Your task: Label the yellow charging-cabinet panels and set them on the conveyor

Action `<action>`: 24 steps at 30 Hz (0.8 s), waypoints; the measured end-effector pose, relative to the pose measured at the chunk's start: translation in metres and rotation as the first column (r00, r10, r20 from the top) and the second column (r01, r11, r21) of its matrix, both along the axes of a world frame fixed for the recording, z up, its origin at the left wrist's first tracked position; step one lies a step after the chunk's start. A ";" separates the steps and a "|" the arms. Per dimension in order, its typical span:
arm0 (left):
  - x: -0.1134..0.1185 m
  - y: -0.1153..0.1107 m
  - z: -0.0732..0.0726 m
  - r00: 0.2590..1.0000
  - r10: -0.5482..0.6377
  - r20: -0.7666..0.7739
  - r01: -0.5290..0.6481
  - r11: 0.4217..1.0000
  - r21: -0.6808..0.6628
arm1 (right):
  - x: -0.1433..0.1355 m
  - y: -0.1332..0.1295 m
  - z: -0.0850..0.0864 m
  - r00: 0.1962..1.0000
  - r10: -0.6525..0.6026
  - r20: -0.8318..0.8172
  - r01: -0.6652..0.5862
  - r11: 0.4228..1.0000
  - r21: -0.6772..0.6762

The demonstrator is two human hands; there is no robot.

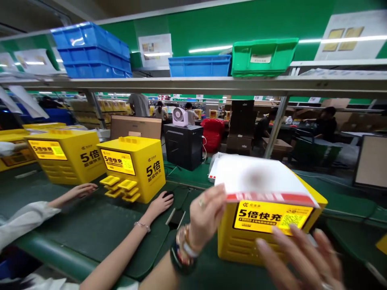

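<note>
A yellow cabinet (244,245) with a lit label screen stands on the bench in front of me. My left hand (208,211), with bracelets at its wrist, is closed on the left edge of a white sheet (256,173) with a red printed strip. The sheet slopes over the cabinet's top and hides most of it; a blurred dark patch shows in its middle. Before the lower right of the screen is my right hand (305,257), blurred, fingers spread, with nothing seen in it. Whether its fingertips touch the cabinet I cannot tell.
On the left, a co-worker's hand rests on a black mouse (167,194) beside another yellow cabinet (151,173) with yellow trays sticking out. A third yellow cabinet (78,161) stands farther left. Behind are a black box (183,149) with a fan (179,117) and a shelf holding bins.
</note>
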State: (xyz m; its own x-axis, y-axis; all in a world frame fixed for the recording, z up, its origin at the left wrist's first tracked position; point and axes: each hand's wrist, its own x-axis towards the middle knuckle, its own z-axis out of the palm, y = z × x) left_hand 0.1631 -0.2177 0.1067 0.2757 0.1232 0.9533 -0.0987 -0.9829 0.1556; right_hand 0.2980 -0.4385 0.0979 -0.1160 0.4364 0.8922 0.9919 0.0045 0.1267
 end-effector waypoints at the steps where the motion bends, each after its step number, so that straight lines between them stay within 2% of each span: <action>1: -0.011 -0.019 -0.012 1.000 -0.024 -0.019 0.025 0.999 0.043 | -0.013 0.014 0.004 0.984 -0.023 0.175 0.023 1.000 0.000; 2: -0.022 -0.035 -0.026 0.998 -0.050 -0.029 0.051 0.998 0.027 | -0.024 0.026 0.007 0.961 -0.034 0.276 0.037 0.999 -0.006; 3: -0.031 -0.048 -0.038 0.997 -0.076 -0.026 0.075 0.996 -0.049 | -0.031 0.036 0.010 0.950 -0.041 0.310 0.045 0.999 -0.005; 4: -0.037 -0.057 -0.050 0.995 -0.104 0.007 0.103 0.979 -0.176 | -0.036 0.043 0.010 0.958 -0.049 0.282 0.054 0.999 -0.010; 5: -0.040 -0.064 -0.058 0.989 -0.138 0.056 0.149 0.926 -0.346 | -0.038 0.047 0.010 0.971 -0.050 0.234 0.054 0.998 -0.012; 6: -0.040 -0.068 -0.063 0.976 -0.188 0.110 0.217 0.819 -0.531 | -0.037 0.048 0.008 0.981 -0.052 0.185 0.055 0.998 -0.013; 7: -0.038 -0.070 -0.064 0.952 -0.257 0.167 0.299 0.654 -0.695 | -0.035 0.047 0.005 0.987 -0.055 0.152 0.058 0.998 -0.017; 8: -0.034 -0.070 -0.063 0.913 -0.339 0.226 0.370 0.456 -0.810 | -0.033 0.044 0.002 0.990 -0.060 0.131 0.064 0.998 -0.023; 9: -0.029 -0.070 -0.059 0.861 -0.421 0.284 0.417 0.267 -0.869 | -0.030 0.040 -0.001 0.991 -0.060 0.120 0.064 0.998 -0.025; 10: -0.024 -0.070 -0.054 0.803 -0.491 0.338 0.444 0.116 -0.888 | -0.028 0.037 -0.004 0.993 -0.057 0.106 0.060 0.998 -0.031; 11: -0.018 -0.070 -0.048 0.748 -0.538 0.388 0.466 0.010 -0.885 | -0.027 0.033 -0.006 0.996 -0.050 0.074 0.053 0.998 -0.039; 12: -0.012 -0.071 -0.042 0.706 -0.556 0.440 0.495 -0.057 -0.867 | -0.026 0.030 -0.007 0.999 -0.036 0.024 0.037 0.998 -0.050; 14: 0.000 -0.076 -0.032 0.647 -0.560 0.518 0.548 -0.132 -0.826 | -0.026 0.025 -0.009 0.995 0.021 -0.102 -0.029 0.997 -0.077; 16: 0.011 -0.084 -0.025 0.612 -0.574 0.544 0.567 -0.161 -0.808 | -0.027 0.021 -0.010 0.977 0.065 -0.202 -0.076 0.996 -0.051; 18: 0.022 -0.093 -0.019 0.600 -0.607 0.520 0.567 -0.136 -0.813 | -0.025 0.015 -0.011 0.963 0.069 -0.262 -0.063 0.998 0.031; 21: 0.034 -0.106 -0.012 0.587 -0.667 0.459 0.566 -0.067 -0.822 | -0.015 0.002 -0.011 0.927 0.067 -0.368 -0.030 0.994 0.103; 24: 0.042 -0.117 -0.010 0.546 -0.712 0.441 0.576 -0.063 -0.815 | 0.000 -0.013 -0.015 0.938 0.078 -0.339 -0.051 0.995 0.087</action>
